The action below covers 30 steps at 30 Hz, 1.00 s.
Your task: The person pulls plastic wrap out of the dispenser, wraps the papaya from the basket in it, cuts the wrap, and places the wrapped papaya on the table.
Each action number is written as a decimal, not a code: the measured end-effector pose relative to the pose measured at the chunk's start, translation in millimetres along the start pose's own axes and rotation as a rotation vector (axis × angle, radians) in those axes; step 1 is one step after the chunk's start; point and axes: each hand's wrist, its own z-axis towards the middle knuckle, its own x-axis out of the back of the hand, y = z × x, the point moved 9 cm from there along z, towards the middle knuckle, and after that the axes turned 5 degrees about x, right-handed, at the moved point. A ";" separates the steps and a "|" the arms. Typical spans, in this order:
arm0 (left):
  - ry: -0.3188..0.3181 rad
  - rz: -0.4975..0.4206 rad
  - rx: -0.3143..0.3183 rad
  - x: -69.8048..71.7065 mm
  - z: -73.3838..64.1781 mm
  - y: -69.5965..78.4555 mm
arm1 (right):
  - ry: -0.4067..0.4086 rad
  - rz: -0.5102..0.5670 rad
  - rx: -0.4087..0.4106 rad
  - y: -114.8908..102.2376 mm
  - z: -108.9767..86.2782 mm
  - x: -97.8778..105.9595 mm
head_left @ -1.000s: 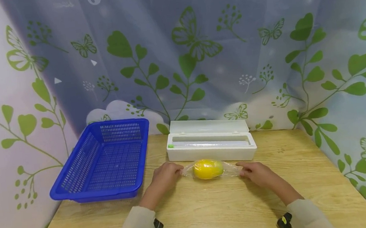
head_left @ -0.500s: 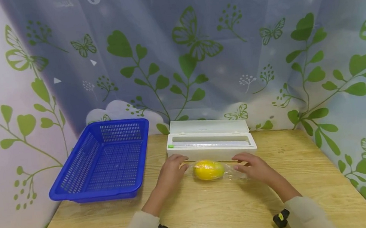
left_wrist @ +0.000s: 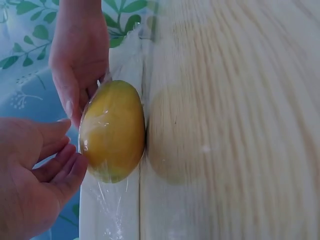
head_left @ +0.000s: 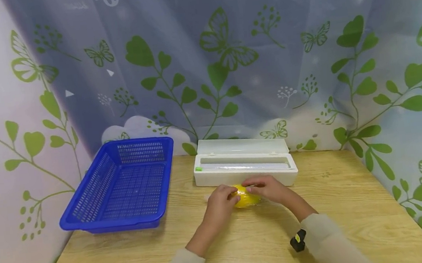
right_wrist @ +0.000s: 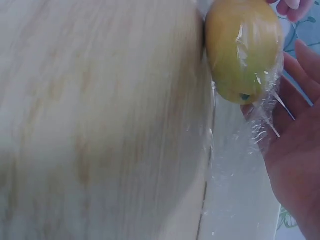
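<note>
A yellow mango (head_left: pixel 247 200) with greenish ends, wrapped in clear cling film, lies on the table in front of the white box. My left hand (head_left: pixel 219 206) is at its left side, thumb and fingers apart and fingertips right at the film. From the right, my right hand (head_left: pixel 271 190) reaches over the fruit with its fingers on the upper side. The left wrist view has the mango (left_wrist: pixel 114 132) between both hands, a twisted tail of film at each end. Loose cling film (right_wrist: pixel 260 127) trails past the right palm in the right wrist view.
Behind the hands stands the long white box (head_left: pixel 216 178), its lid (head_left: pixel 242 146) raised, with a roll of cling film (head_left: pixel 246 166) inside. A blue plastic basket (head_left: pixel 117 223) sits at the left of the wooden table (head_left: pixel 344 203). A patterned curtain (head_left: pixel 194 120) hangs at the back.
Both hands have let go of the film's ends, first spreading their fingers, then moving inward onto the mango's two sides. The basket and box have stayed put.
</note>
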 end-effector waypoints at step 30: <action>-0.127 -0.137 0.064 -10.0 8.4 -26.5 | 0.106 0.103 0.002 -8.9 -33.4 -19.1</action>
